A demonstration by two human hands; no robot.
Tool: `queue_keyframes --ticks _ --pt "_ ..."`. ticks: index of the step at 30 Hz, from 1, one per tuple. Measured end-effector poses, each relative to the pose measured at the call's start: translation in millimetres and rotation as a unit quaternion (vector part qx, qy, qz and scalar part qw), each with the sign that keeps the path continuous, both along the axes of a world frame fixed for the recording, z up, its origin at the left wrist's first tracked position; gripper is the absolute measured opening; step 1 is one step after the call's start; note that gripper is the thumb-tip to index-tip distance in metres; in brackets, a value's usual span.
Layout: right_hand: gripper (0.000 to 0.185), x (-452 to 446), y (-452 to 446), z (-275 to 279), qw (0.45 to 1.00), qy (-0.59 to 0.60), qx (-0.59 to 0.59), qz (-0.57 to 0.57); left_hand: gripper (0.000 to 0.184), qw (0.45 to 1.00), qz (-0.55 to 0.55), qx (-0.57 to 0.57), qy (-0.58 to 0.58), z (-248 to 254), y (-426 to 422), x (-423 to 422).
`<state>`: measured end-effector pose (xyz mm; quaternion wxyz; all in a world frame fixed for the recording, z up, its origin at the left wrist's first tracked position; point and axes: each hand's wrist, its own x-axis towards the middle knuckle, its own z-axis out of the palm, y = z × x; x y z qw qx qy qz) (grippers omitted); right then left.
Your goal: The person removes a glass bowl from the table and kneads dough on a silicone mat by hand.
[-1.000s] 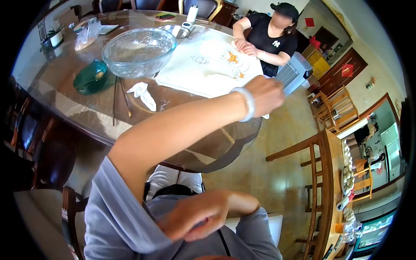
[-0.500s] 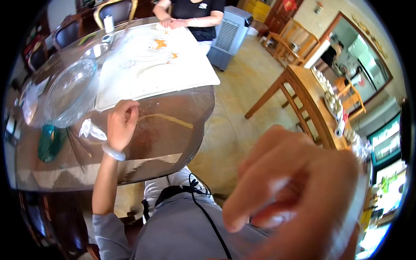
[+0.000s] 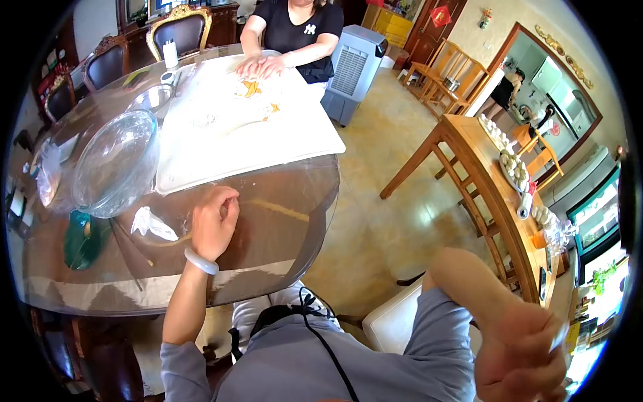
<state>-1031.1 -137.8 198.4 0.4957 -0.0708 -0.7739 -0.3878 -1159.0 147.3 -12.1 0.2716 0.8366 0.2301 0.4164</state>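
Observation:
My left hand (image 3: 216,221), with a pale bangle at the wrist, rests on the glass tabletop just below the white mat (image 3: 301,137). Its fingers are curled together, and nothing shows in them. At the lower right, away from the table, my right hand (image 3: 522,355) is raised with its fingers folded in; it is slightly blurred, and nothing can be made out inside. A crumpled white tissue (image 3: 153,224) lies left of my left hand, beside dark chopsticks (image 3: 130,251) and a green dish (image 3: 82,241). The large glass bowl (image 3: 115,164) stands left of the mat.
Across the table a person (image 3: 295,40) in black presses both hands on the mat. A grey air cooler (image 3: 353,74) stands behind. On the right, a wooden table (image 3: 479,157) bears trays of pale rounded pieces (image 3: 514,169). A white stool (image 3: 395,318) is beside me.
Since a second ago, my left arm has drawn back from across the mat to the table's near side. My right hand has swung from my lap out to the right. The view has turned right.

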Motion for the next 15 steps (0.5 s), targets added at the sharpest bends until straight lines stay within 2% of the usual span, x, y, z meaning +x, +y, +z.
queue_keyframes --ticks 1,3,5,6,7,8,10,11,12,13,14,15 --pt "0.049 -0.5 -5.3 -11.2 0.997 -0.012 0.059 -0.048 0.01 1.0 0.003 0.005 -0.003 -0.7 0.6 0.3" --pt "0.031 3.1 -5.6 -28.5 0.983 0.097 0.152 0.04 0.01 1.0 0.006 0.012 -0.01 -2.4 -1.3 1.3" --pt "0.029 10.4 6.6 -38.6 0.966 0.196 0.107 0.128 0.01 1.0 0.014 0.025 -0.008 1.2 -4.0 0.6" --pt "0.034 16.5 15.3 -41.9 0.956 0.242 0.019 0.167 0.01 0.999 0.023 0.036 0.0 0.5 -4.7 0.6" --pt "0.027 9.2 22.2 -35.6 0.943 0.295 -0.085 0.129 0.01 0.998 0.028 0.047 0.009 -1.2 -5.4 0.7" --pt "0.021 -5.5 29.8 -23.9 0.915 0.349 -0.185 0.087 0.009 0.998 0.03 0.052 0.021 -3.3 -5.1 0.6" --pt "0.01 -37.5 49.5 -2.2 0.811 0.454 -0.368 0.002 0.009 0.996 0.028 0.073 0.033 -2.1 -6.4 -0.6" --pt "0.01 -43.0 62.0 -3.9 0.797 0.447 -0.406 0.017 0.009 0.996 0.028 0.076 0.037 -3.6 -5.7 -0.8" --pt "0.01 -48.6 74.3 -5.5 0.78 0.44 -0.443 0.03 0.009 0.966 0.174 0.121 0.146 -30.4 -4.0 7.0" --pt "0.01 -51.1 89.1 -11.9 0.813 0.378 -0.432 0.098 0.009 0.9 0.314 0.163 0.252 -31.8 -15.5 17.9" --pt "0.011 -52.2 105.6 -17.5 0.84 0.306 -0.416 0.167 0.011 0.993 0.042 0.101 0.041 -13.7 -1.0 -3.5" --pt "0.012 -53.0 119.4 -24.5 0.855 0.232 -0.401 0.234 0.013 0.996 0.021 0.07 0.051 -25.6 10.3 -2.6"
